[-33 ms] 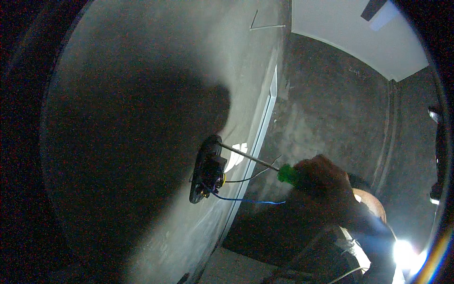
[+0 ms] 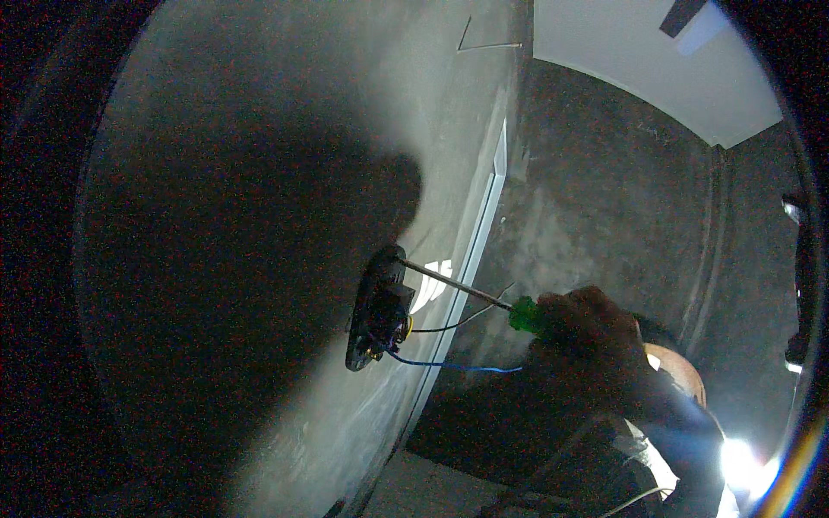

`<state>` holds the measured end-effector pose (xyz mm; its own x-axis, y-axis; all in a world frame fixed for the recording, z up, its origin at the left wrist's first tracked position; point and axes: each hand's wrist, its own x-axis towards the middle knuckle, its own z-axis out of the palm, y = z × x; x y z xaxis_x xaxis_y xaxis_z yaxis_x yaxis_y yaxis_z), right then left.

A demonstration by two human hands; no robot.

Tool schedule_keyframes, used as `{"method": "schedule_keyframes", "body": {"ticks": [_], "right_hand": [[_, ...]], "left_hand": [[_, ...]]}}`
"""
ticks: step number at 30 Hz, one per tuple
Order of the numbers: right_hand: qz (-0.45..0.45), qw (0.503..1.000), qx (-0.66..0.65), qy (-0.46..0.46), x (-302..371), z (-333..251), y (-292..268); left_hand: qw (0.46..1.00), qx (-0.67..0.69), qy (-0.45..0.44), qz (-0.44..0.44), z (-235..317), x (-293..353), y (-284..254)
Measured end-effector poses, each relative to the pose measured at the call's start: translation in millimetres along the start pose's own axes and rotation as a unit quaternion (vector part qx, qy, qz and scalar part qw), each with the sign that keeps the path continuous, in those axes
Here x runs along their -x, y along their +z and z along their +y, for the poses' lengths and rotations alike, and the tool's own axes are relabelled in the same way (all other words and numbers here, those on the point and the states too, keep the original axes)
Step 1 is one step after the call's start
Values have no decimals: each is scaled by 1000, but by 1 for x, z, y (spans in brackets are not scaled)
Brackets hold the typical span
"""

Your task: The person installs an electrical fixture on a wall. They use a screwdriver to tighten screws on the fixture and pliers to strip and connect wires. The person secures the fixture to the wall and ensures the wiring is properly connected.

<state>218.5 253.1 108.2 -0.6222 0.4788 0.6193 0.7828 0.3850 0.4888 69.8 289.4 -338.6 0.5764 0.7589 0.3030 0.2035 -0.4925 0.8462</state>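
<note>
My right hand point(image 2: 591, 337) is closed around the green handle of a screwdriver point(image 2: 462, 287). Its long metal shaft reaches left, and the tip meets the upper end of a black elongated fixture point(image 2: 377, 311) on the grey wall. From the fixture's exposed inner side stick out a blue wire point(image 2: 453, 366) and a dark wire point(image 2: 458, 324), both with loose ends. A small yellow part point(image 2: 409, 328) sits beside the dark wire's base. Deep shadow covers the wall left of the fixture, and my left hand does not show.
A bent wire or rod point(image 2: 488, 48) projects from the wall higher up. Behind the screwdriver runs a pale frame edge point(image 2: 471, 259). A bright lamp point(image 2: 741, 462) glares at lower right, near a round tan object point(image 2: 678, 373). White ceiling point(image 2: 622, 43) fills the upper right.
The fingers of my right hand have shifted slightly on the screwdriver's handle. The tip stays at the same spot, and the fixture and wires have not moved.
</note>
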Motion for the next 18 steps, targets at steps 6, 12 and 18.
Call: {"method": "schedule_keyframes", "body": {"ticks": [6, 12, 18], "right_hand": [[-40, 993, -108, 25, -3, -10, -14], [-34, 928, -336, 158, -16, -12, -5], [-3, 993, -113, 29, -16, -41, -27]], "left_hand": [[999, -24, -33, 6, -4, 28, -11], [998, -12, -39, 47, -9, 13, 2], [994, -106, -31, 27, -54, 43, 0]]}}
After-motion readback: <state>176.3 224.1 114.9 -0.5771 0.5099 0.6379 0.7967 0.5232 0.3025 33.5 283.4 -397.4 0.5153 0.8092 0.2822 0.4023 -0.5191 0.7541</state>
